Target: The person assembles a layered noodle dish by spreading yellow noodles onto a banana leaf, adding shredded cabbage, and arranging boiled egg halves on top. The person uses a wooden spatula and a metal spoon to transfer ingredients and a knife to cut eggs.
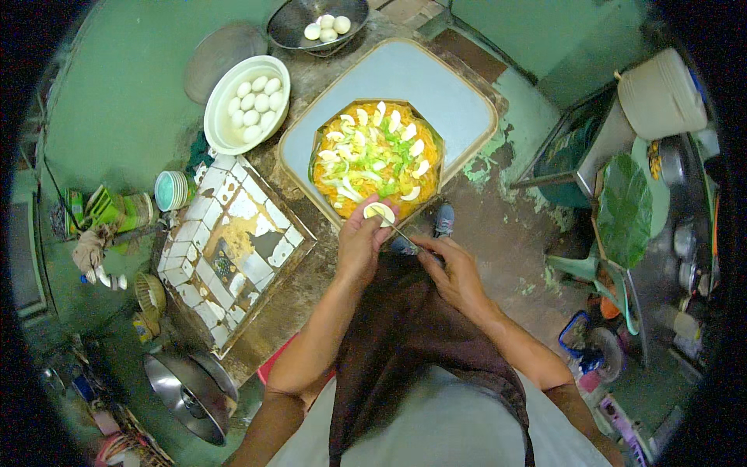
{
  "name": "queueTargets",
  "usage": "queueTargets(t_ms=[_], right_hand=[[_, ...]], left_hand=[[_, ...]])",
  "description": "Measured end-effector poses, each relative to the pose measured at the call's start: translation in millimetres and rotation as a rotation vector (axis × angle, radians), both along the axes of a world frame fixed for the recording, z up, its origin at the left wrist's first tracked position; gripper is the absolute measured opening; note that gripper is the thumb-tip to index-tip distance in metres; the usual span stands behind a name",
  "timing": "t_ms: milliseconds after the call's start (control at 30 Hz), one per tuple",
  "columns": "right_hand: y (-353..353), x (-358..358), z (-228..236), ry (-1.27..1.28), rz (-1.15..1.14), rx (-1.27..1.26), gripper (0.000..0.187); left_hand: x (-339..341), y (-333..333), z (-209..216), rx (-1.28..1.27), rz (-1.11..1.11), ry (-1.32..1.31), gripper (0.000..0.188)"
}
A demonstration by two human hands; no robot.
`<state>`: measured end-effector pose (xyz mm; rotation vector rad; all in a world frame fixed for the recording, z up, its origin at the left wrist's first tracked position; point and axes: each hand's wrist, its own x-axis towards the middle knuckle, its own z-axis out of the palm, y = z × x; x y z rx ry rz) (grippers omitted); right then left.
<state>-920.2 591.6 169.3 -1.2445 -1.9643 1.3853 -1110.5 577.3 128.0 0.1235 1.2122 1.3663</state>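
While both hands cut one egg [379, 212], four eggs [327, 27] fill the pan [288, 31].

A small, worn cooking place, likely a food stall's kitchen: green walls, a chipped tiled counter [229, 249] left of centre, a bowl of peeled eggs [247, 103] upper left, a noodle tray [377, 156] at centre, steel pots [191, 389] lower left.

A peeled white boiled egg [379, 212], cut face up, lies in the left hand [359, 245] just over the noodle tray's [327, 167] near edge. A thin knife [401, 233], held slanted in the right hand [455, 272], touches it.
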Motion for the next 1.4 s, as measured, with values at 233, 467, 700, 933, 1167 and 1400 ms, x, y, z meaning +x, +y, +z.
queueTargets(t_ms=[233, 467, 700, 933, 1167, 1400], right_hand=[[-25, -7, -46, 0.022, -0.084, -0.072, 0.029], [-25, -32, -55, 0.29, -0.276, -0.549, 0.03], [-52, -37, -45, 0.437, -0.238, -0.518, 0.031], [-62, -66, -85, 0.524, -0.257, -0.396, 0.029], [-44, -77, -54, 0.765, -0.368, -0.802, 0.029], [-73, -89, -63, 0.695, -0.265, -0.698, 0.029]], left_hand=[[-14, -7, 8, -0.026, -0.151, 0.035, 0.046], [-31, 5, 12, -0.099, -0.248, 0.124, 0.041], [-31, -4, 12, -0.052, -0.226, 0.117, 0.039], [-53, -10, 14, -0.127, -0.238, 0.112, 0.034], [-63, 5, 9, -0.12, -0.292, 0.229, 0.032], [-74, -7, 15, -0.167, -0.249, 0.162, 0.031]])
